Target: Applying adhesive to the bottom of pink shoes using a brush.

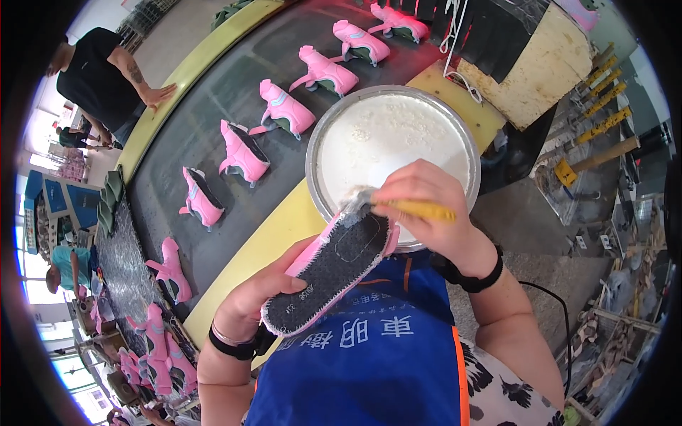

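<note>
Both hands are full: left hand (pixel 257 292) is wrapped around the lower-left part of a pink shoe (pixel 334 266), thumb pressed on its dark underside, while the right hand (pixel 439 190) pinches a yellow-handled brush (pixel 426 209). So the shoe's sitting around the middle of the frame, bottom facing up at the camera, long axis running on a diagonal from lower left to upper right. Narrower rounded end points lower left, wider end points upper right, and that's where the whitish bristles are touching the edge. Brush handle sticks out to the right, btw. Just past the wide end there's a round metal pan (pixel 474 165) of white stuff (pixel 419 135), and the shoe's tip overlaps its near rim in view. Upper left to top center, a row of six more pink shoes (pixel 245 157) lines the dark surface (pixel 188 128), roughly a diagonal too.
</note>
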Demonstrator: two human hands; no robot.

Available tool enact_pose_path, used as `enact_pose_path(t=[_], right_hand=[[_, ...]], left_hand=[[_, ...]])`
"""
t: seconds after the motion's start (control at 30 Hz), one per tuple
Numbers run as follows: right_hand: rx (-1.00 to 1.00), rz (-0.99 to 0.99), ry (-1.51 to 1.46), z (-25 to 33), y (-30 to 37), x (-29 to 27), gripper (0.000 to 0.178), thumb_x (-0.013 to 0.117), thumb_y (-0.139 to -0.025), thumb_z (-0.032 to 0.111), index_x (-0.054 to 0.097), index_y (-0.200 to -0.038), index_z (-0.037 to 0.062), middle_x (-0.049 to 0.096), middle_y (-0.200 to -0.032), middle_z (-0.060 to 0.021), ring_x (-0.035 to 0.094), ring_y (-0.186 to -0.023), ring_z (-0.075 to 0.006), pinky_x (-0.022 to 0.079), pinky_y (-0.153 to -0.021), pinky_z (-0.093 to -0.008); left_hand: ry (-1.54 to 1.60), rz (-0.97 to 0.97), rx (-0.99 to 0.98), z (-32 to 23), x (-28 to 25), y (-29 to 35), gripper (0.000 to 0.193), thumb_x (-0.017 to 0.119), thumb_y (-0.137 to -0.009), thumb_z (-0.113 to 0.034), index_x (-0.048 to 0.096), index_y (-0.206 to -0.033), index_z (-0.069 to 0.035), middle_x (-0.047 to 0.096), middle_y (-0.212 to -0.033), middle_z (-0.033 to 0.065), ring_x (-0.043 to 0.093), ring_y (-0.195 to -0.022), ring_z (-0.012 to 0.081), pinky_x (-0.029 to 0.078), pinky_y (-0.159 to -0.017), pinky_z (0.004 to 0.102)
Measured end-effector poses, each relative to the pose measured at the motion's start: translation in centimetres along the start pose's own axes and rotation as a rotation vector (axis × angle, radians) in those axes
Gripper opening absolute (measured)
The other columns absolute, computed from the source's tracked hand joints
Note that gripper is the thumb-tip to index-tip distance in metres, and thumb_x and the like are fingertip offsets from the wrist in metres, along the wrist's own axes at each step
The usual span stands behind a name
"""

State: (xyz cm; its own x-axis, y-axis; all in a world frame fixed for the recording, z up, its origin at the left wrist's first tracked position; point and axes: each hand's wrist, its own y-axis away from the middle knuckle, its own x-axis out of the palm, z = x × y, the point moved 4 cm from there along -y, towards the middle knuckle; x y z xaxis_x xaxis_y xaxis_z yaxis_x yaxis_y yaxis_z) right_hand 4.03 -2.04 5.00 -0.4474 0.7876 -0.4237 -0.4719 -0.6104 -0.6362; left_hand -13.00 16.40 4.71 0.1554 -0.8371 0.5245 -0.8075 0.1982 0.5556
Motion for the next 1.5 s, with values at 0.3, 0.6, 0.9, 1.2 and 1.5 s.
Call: enact_pose_path(t=[0.3, 0.6, 0.9, 1.2, 1.5], right_hand=[[0.255, -0.285, -0.094, -1.0, 0.7, 0.6, 0.012, 0.076, -0.088, 0.004, 0.064, -0.088, 0.0011, 0.067, -0.08, -0.0066, 0.065, -0.066, -0.0107, 0.049, -0.06, -0.0243], [0.462, -0.429, -0.03, -1.4, 1.2, 1.3, 0.018, 0.074, -0.089, 0.005, 0.057, -0.083, 0.0023, 0.061, -0.064, -0.0026, 0.058, -0.053, -0.0089, 0.044, -0.051, -0.0246], [0.51, -0.251, 0.004, 0.3, 2.0, 2.2, 0.017, 0.071, -0.091, 0.004, 0.056, -0.083, 0.0035, 0.059, -0.061, -0.0011, 0.056, -0.052, -0.006, 0.04, -0.05, -0.0228], [0.415, -0.397, -0.144, 0.0, 0.9, 3.4, 0.019, 0.073, -0.094, 0.009, 0.058, -0.084, 0.0021, 0.059, -0.064, -0.0001, 0.052, -0.056, -0.0044, 0.04, -0.051, -0.024], [0.365, -0.308, -0.086, 2.6, 0.8, 3.9, 0.019, 0.076, -0.092, 0.008, 0.059, -0.085, 0.0014, 0.061, -0.07, -0.0022, 0.054, -0.062, -0.0048, 0.043, -0.057, -0.0236]], left_hand=[[-0.077, -0.036, 0.158, 1.6, -1.7, -0.4, 0.096, 0.063, -0.072, -0.019, 0.025, -0.158, 0.004, 0.044, -0.152, 0.0205, 0.044, -0.142, 0.0283, 0.03, -0.119, 0.0375], [-0.092, -0.054, 0.293, 2.3, -1.7, -0.4, 0.099, 0.065, -0.072, -0.019, 0.024, -0.159, 0.003, 0.04, -0.155, 0.0201, 0.041, -0.145, 0.0278, 0.027, -0.12, 0.0374], [-0.254, -0.205, 0.495, 2.7, -2.9, -0.3, 0.098, 0.064, -0.072, -0.01, 0.022, -0.16, -0.002, 0.039, -0.156, 0.0198, 0.04, -0.145, 0.0282, 0.029, -0.12, 0.0387], [-0.311, -0.209, 0.589, 3.2, -3.5, -0.8, 0.098, 0.062, -0.074, -0.007, 0.018, -0.161, -0.004, 0.037, -0.157, 0.0189, 0.04, -0.145, 0.0283, 0.03, -0.119, 0.0389], [-0.26, -0.259, 0.632, 3.4, -4.0, -0.7, 0.097, 0.063, -0.076, -0.011, 0.018, -0.161, -0.004, 0.034, -0.159, 0.0186, 0.037, -0.147, 0.0285, 0.029, -0.12, 0.0408]])
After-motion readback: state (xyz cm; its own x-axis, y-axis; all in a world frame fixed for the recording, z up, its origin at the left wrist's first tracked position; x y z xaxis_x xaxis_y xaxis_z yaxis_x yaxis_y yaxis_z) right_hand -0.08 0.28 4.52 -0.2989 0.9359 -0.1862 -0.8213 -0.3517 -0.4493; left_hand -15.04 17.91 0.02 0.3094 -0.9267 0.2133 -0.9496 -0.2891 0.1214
